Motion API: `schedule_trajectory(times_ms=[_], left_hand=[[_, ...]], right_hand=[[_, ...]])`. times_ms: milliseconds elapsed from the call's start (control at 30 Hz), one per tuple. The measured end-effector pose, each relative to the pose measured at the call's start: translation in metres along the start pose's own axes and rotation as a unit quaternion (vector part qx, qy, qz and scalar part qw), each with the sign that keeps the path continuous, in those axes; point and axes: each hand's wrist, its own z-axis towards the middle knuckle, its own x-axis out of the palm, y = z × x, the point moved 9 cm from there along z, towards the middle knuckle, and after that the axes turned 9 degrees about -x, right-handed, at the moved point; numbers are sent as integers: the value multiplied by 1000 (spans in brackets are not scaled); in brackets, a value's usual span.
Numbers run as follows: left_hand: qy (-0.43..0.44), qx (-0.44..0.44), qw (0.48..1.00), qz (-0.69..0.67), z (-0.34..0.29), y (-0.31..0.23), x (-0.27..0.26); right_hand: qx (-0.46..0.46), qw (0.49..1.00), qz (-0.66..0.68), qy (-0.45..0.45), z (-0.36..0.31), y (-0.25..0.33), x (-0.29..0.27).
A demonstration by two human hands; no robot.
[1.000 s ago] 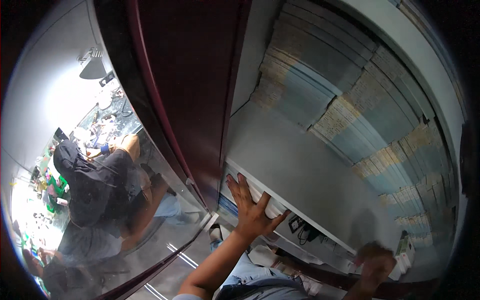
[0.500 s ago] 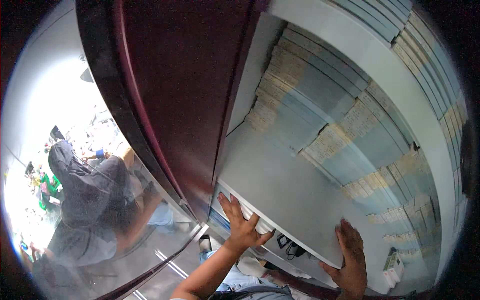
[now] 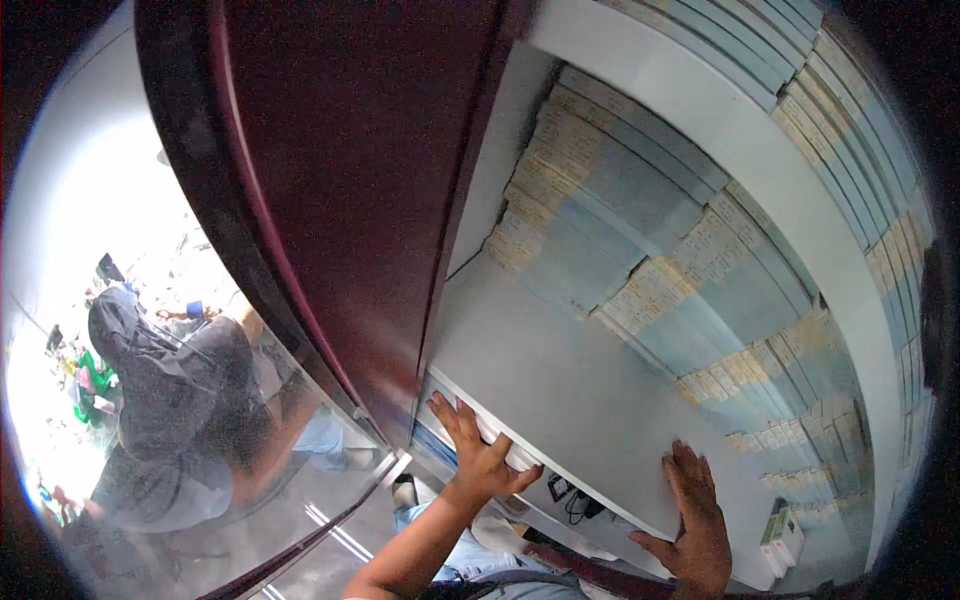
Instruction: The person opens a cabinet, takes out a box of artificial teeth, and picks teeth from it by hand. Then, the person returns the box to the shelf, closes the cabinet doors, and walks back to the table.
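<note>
My left hand [image 3: 482, 462] is spread at the front edge of a grey-white shelf [image 3: 560, 350]. Its fingers are apart, next to a white item [image 3: 518, 456] partly hidden below that edge. To the right, my right hand [image 3: 697, 525] is at the same shelf's edge with its fingers over the top and its thumb held away. Neither hand grips anything that I can see. Towards the back of the shelf stand stacks of pale blue boxes or folders [image 3: 650, 190] with yellowish handwritten labels.
A dark red cabinet panel [image 3: 350, 170] stands left of the shelf. Beyond glass, a person in dark clothes [image 3: 170, 360] sits at a cluttered bright table. Black cables [image 3: 576, 503] lie below the shelf. A small white and green box [image 3: 782, 538] is at the right.
The view has shifted slightly, so the cabinet and shelf appear a little further left. Both hands stay spread at the shelf edge.
</note>
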Motion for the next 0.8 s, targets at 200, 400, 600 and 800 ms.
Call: schedule_trajectory(times_ms=[200, 400, 600, 800], left_hand=[[7, 4, 1000, 11, -3, 2, -3], [28, -15, 999, 31, -4, 2, 2], [23, -21, 999, 27, -6, 10, 6], [-5, 1, 1000, 9, -12, 6, 2]], right_hand=[[-15, 1000, 5, 10, 2, 1, 3], [-21, 1000, -5, 6, 0, -7, 5], [-39, 999, 3, 0, 6, -5, 5], [-53, 998, 25, -7, -4, 3, -8]])
